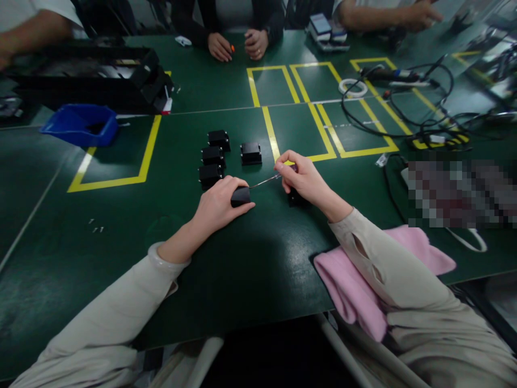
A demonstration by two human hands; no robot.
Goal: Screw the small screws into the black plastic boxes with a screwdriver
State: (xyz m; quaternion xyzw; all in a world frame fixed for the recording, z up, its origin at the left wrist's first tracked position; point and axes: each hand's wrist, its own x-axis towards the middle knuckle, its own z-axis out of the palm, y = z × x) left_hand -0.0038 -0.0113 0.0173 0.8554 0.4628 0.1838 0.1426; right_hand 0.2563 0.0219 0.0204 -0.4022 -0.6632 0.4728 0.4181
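Note:
My left hand (220, 202) is closed around a small black box-shaped part (240, 196) on the green table. In my right hand (298, 175) is a screwdriver (264, 182), its thin metal shaft pointing left. The shaft's tip meets the upper right side of the held part; whether it sits in a screw is too small to tell. Beneath my right hand lies another black part (297, 199), partly hidden. Past my left hand, similar black parts (212, 156) stand in a column, with a single one (251, 153) to their right.
A blue scoop-shaped bin (83, 124) and a black tray (89, 81) stand at the left. Cables (404, 102) tangle at the right, near a white ring (353, 88). A pink cloth (347, 280) lies under my right forearm. Across the table rest a co-worker's hands (238, 46).

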